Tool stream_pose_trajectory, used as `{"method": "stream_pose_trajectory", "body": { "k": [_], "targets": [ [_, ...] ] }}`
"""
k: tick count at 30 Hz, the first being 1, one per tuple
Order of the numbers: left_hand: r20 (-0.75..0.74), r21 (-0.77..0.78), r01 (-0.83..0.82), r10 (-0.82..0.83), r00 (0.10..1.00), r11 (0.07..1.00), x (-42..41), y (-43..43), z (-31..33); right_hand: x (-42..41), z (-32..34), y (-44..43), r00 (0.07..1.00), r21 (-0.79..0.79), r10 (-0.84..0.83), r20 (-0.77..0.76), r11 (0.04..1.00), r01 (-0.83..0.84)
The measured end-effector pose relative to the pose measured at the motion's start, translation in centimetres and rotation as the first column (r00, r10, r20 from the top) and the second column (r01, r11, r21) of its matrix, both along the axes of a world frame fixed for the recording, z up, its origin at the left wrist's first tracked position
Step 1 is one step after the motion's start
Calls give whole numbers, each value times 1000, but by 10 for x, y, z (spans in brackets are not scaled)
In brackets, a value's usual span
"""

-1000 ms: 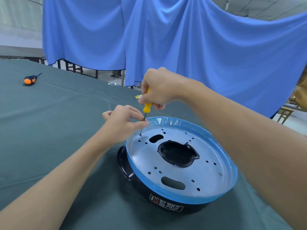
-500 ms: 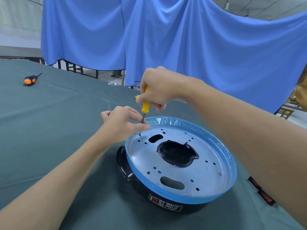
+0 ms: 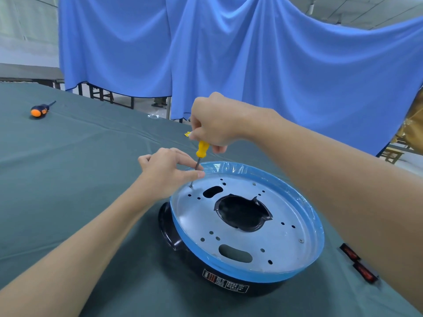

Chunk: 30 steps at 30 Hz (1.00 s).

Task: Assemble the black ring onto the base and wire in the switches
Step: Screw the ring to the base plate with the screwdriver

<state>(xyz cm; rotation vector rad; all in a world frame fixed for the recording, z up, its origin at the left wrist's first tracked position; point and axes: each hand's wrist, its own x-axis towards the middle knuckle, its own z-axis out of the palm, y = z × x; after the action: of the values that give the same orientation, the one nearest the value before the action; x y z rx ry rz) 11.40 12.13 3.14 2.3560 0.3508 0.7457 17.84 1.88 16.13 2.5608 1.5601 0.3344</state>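
Step in hand: by my read, this is screw-driving, fixing the metal base (image 3: 281, 202) down onto the black ring (image 3: 167, 227); the wiring is not yet begun.
Right hand (image 3: 212, 124): grip wrapped tight round the yellow handle of the screwdriver (image 3: 202, 149), tool near upright.
Left hand (image 3: 167, 175): just below the right grip, fingertips pinching the thin shaft to steady it.
Screw (image 3: 191, 186): directly under the left grip, at the tool's tip, in a hole near the base's edge; whether it is fully seated, I cannot tell.
Base and ring: the base sits on top of the ring, both spreading out below the two grips.
Switches (image 3: 350, 252): two red ones on the worktop (image 3: 80, 168), well apart from both grips, beyond the base, untouched.
Spare screwdriver (image 3: 39, 110): far off beyond the left grip.
Next move: likely steady downward pressure and turns, shaft kept straight so the tip stays in the head.
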Motion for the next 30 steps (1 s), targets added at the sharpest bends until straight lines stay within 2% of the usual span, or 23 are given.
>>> {"method": "stream_pose_trajectory", "body": {
  "k": [3,5,8,12,14,16,19,21,24,26,30],
  "targets": [
    [23,-21,-47,47,999,999,1,-1,1,3,-5,2,1000,9,-6,-24,1000,6],
    [22,-30,-26,26,999,999,1,0,1,1,-4,3,1000,-18,-15,-26,1000,15],
    [17,-32,27,-27,999,999,1,3,-1,-2,3,0,994,-16,-8,-112,1000,7],
    [-20,-7,76,-76,997,997,0,5,-2,-6,3,0,998,-54,-1,-62,999,-2],
    [-33,-1,65,-66,997,998,0,2,-1,-3,-1,1,994,-26,-49,-96,999,47],
    [-10,13,24,-24,1000,1000,-1,-2,2,-3,-5,2,984,-12,-106,-147,994,105],
    [76,68,13,-19,997,998,-3,-3,11,-9,-9,7,978,-17,-153,-143,988,152],
    [122,15,40,-42,992,999,-1,-2,16,-11,-8,10,962,-35,-183,-202,983,180],
    [170,-120,103,-82,982,987,2,-5,14,-11,-3,9,951,-94,-225,-210,973,209],
    [145,-133,111,-91,985,985,2,-3,13,-11,4,5,952,-111,-196,-235,979,174],
    [142,-125,147,-129,982,981,1,5,9,-3,15,-5,957,-144,-13,-289,989,-30]
  ]
}}
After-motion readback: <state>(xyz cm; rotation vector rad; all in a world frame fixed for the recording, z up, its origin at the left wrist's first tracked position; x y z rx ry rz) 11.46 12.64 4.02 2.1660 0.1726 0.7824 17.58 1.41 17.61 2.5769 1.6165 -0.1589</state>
